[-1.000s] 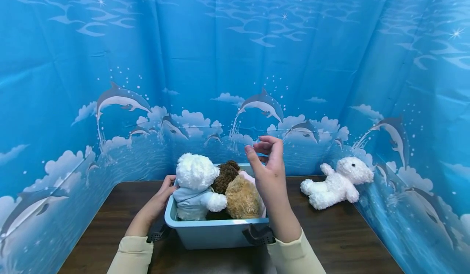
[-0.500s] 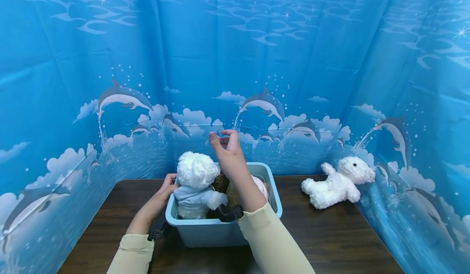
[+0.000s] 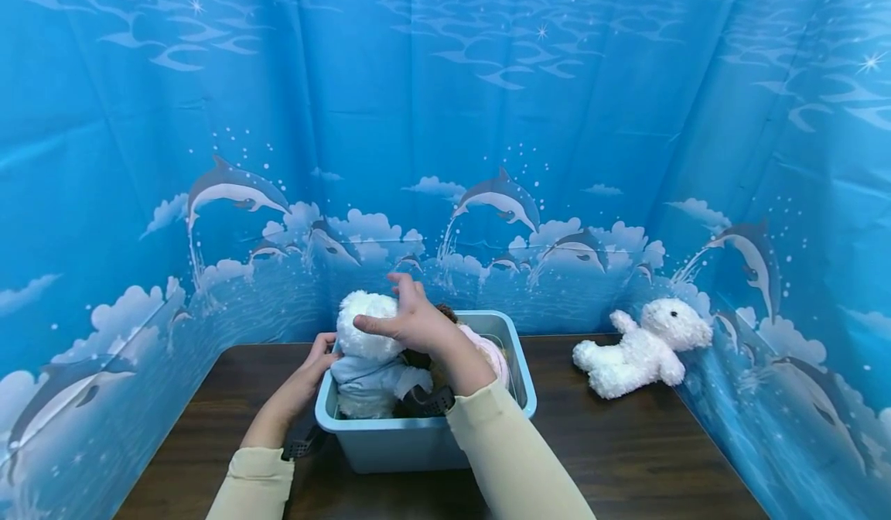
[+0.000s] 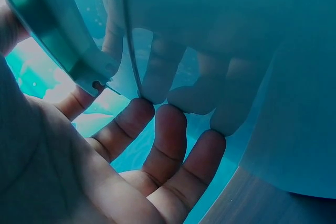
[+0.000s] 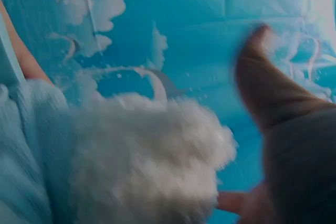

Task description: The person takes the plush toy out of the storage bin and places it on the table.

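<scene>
A white plush toy in a light-blue shirt (image 3: 365, 377) sits in the left end of a light-blue plastic bin (image 3: 407, 443), its head above the rim. My right hand (image 3: 418, 323) is at that head, thumb and fingers spread around its right side; in the right wrist view the fluffy head (image 5: 152, 156) lies beside the blurred fingers. My left hand (image 3: 306, 373) grips the bin's left rim, and the left wrist view shows its bent fingertips (image 4: 170, 116) against the glossy outer wall. A pink plush (image 3: 487, 350) and a dark brown plush (image 3: 447, 313) are partly hidden behind my right forearm.
Another white plush toy (image 3: 636, 350) lies on the right of the dark wooden table (image 3: 612, 443). A blue curtain (image 3: 445, 118) printed with dolphins and clouds surrounds the table at the back and sides.
My right hand has swung left across the bin from its right side and come down to the white plush's head, its fingers spreading. My left hand stays at the rim.
</scene>
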Motion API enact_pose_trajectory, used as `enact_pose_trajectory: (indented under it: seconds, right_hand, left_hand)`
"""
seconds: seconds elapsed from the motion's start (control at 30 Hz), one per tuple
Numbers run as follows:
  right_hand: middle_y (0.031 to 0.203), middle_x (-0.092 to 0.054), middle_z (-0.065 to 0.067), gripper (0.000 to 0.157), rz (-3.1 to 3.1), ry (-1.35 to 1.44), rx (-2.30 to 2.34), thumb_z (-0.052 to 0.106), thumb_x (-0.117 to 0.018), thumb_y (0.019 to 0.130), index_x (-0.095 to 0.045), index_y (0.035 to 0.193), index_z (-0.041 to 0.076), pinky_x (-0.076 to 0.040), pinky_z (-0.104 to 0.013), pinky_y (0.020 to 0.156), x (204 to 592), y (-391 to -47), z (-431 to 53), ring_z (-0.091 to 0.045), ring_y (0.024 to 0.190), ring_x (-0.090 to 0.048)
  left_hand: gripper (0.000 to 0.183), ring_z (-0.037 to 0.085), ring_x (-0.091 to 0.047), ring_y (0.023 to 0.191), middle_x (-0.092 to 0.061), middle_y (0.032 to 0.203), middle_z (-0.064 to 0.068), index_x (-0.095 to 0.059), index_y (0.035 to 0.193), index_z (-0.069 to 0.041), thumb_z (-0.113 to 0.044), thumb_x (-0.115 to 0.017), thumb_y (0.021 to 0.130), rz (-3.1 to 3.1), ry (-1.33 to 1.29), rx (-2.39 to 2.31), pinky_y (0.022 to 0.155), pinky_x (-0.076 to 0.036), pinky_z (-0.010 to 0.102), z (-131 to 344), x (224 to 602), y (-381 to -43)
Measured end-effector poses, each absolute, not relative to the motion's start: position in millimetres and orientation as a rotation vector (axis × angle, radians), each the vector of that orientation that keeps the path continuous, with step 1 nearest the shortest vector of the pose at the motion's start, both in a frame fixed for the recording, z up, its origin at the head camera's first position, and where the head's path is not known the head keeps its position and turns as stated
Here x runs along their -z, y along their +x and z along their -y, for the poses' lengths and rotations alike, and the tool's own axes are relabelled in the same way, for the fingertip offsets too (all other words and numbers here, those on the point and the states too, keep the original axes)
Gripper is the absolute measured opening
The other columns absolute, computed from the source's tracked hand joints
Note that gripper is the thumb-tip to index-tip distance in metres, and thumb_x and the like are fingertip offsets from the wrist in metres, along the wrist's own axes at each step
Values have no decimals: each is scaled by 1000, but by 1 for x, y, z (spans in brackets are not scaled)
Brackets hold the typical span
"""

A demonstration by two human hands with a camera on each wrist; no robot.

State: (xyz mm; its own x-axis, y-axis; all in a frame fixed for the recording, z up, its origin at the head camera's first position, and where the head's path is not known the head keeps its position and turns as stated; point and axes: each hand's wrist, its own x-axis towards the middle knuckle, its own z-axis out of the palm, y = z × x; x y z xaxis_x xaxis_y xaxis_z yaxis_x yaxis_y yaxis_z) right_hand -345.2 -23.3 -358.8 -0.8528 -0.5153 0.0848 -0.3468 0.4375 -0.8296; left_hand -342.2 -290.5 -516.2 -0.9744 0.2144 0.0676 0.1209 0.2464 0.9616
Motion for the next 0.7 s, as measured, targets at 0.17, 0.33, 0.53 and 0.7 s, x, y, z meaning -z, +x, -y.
enact_pose_trajectory:
  seconds: [0.17,0.33,0.53,0.7]
  right_hand:
    - [170,-31,-18,112,-2449,-772,1308,45,-90,90,-20,173,19,-44,-63,120,365,-350,17,-39,148,-42]
    - [168,-37,-15,114,-2406,-742,1310,38,-95,85,-23,171,21,-47,-60,117,373,-355,13,-36,142,-47]
    - [153,-52,-9,109,-2377,-828,1259,34,-96,84,-29,168,23,-53,-53,108,377,-359,8,-28,130,-53]
    - [150,-52,-8,110,-2396,-894,1168,29,-98,82,-30,168,29,-53,-50,101,377,-359,4,-26,127,-51]
  left_hand:
    - [53,39,-19,152,-23,162,15,-24,153,-21,-48,-44,112,-2423,308,-1839,120,-22,77,290,516,-342]
    - [55,40,-18,153,-22,163,15,-24,153,-21,-50,-44,111,-2423,301,-1839,121,-19,79,290,515,-342]
    - [50,40,-17,153,-23,163,17,-26,151,-19,-44,-43,112,-2429,324,-1850,121,-19,79,290,517,-341]
    - [49,40,-15,154,-22,164,17,-26,151,-19,-44,-42,112,-2425,325,-1862,121,-15,81,289,517,-340]
